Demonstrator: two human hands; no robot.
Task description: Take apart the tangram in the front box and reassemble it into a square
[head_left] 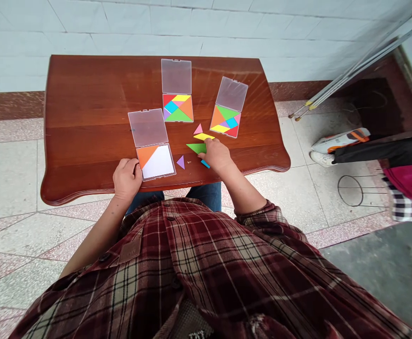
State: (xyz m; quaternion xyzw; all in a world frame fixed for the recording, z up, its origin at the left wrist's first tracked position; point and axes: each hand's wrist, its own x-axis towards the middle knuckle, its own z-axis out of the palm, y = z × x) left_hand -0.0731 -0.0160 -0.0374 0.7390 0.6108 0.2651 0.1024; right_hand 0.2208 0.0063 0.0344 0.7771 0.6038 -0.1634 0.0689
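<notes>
On the table [86,94], leftmost: left hand [126,178], half-curled against the first open case [148,129] containing one orange piece [146,154], grip unclear. Shirt patch [130,252] (lettering too small to read from here). Second open case [177,77], filled. Loose: purple triangle [181,162], green piece [195,148], pink triangle [198,129], yellow piece [201,136], blue piece [205,164]. Right hand [218,154], partly open, fingers over the green piece's end; whether pinched, I cannot tell. Rightmost: third open case [232,94], filled.

Three open cases [160,165], five visible loose puzzle pieces [201,136], two hands [217,153], one table [96,103]
</notes>
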